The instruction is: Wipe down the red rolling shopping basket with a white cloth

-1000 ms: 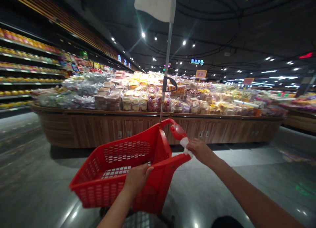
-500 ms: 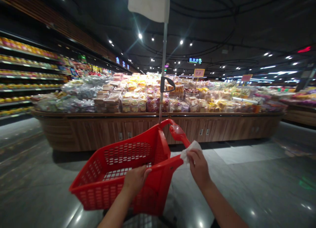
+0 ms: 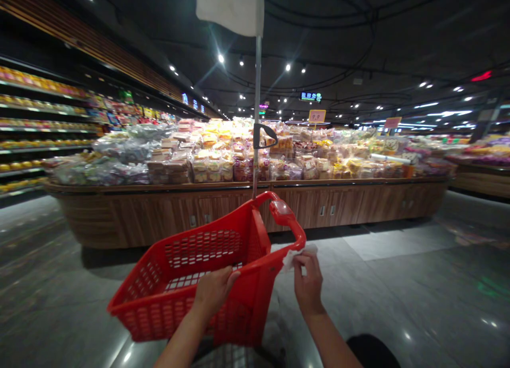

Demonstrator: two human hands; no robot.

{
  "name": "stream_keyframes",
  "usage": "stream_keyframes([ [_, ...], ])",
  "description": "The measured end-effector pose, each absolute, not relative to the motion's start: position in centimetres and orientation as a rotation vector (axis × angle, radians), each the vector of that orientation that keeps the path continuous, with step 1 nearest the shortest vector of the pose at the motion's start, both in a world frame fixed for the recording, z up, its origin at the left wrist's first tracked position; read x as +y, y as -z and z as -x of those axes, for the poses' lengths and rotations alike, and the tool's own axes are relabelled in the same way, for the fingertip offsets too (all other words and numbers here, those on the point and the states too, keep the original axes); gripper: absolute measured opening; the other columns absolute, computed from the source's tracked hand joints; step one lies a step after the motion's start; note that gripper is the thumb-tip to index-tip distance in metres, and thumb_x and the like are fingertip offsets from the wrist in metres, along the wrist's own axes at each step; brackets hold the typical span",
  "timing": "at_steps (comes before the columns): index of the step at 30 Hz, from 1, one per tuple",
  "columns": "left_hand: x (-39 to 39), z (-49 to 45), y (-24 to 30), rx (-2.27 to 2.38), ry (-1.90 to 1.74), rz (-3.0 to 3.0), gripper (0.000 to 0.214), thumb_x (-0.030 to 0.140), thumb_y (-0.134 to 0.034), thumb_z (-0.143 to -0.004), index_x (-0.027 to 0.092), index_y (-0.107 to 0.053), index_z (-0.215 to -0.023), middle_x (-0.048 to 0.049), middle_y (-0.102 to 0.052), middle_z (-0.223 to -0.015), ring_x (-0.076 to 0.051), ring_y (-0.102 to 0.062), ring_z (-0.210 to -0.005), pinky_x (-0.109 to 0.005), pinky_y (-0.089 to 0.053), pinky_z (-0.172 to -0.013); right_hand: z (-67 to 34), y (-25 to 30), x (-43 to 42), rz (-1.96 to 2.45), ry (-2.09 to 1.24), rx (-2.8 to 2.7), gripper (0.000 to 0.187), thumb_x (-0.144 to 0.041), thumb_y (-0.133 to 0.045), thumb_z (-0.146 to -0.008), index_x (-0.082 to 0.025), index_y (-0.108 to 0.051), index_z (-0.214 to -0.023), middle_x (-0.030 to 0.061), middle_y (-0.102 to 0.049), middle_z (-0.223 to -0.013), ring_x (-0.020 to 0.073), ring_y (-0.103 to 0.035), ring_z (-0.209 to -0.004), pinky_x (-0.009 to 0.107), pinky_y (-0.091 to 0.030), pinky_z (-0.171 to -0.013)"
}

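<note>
A red plastic shopping cart [image 3: 159, 317] stands before me, its basket to the left and its handle to the right. My left hand [image 3: 213, 291] is closed over the near rim of the basket. At the handle's near corner, my right hand [image 3: 308, 277] pinches a white wipe [image 3: 292, 257] that looks like thin tissue or cloth. The wipe lies against the underside and near end of the red handle [image 3: 295, 230]. From the cart rises a thin pole [image 3: 258, 81] with a white flag [image 3: 231, 9] on top and a dark clip partway up.
A long wooden display counter [image 3: 131, 214] piled with packaged foods [image 3: 215, 163] runs behind the cart. Stocked shelves [image 3: 40, 113] line the left side. Another display [image 3: 482, 174] stands at the far right. Grey tiled floor [image 3: 378, 283] surrounds the cart.
My right hand has moved slightly left and down with the wipe, from the handle's side bar to under its near corner, baring the corner. My left hand keeps its hold on the rim.
</note>
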State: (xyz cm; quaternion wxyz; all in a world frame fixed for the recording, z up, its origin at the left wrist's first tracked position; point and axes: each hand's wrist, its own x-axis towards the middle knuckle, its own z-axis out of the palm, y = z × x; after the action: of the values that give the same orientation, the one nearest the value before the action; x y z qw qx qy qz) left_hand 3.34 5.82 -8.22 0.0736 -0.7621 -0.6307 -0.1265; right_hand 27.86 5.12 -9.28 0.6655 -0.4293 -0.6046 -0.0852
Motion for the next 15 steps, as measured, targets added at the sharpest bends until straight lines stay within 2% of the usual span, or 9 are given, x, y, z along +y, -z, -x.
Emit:
stream_keyframes([
  [9, 5.8, -2.5, 8.3, -1.861, 0.397, 2.291, 0.051, 0.052, -0.014, -0.091, 0.024, -0.055, -0.079, -0.0012, -0.068, -0.078, -0.017, -0.063, -0.074, -0.024, -0.034, -0.060, -27.0, 9.2, 4.2, 0.955, 0.057, -1.433, 0.013, -0.015, -0.045, -0.086, -0.021, -0.055, -0.080, 0.0029, -0.054, -0.084, 0.0170, -0.053, -0.083, 0.031, -0.045, -0.075],
  [15, 6.0, -2.2, 8.2, -1.853, 0.432, 2.282, 0.051, 0.051, -0.015, -0.091, 0.023, -0.055, -0.076, -0.0013, -0.067, -0.074, -0.017, -0.063, -0.071, -0.025, -0.035, -0.060, -30.1, 6.0, 5.5, 1.018, -0.174, -1.243, 0.010, -0.025, -0.050, -0.083, -0.019, -0.055, -0.079, 0.0023, -0.056, -0.077, 0.0170, -0.054, -0.073, 0.029, -0.045, -0.067],
])
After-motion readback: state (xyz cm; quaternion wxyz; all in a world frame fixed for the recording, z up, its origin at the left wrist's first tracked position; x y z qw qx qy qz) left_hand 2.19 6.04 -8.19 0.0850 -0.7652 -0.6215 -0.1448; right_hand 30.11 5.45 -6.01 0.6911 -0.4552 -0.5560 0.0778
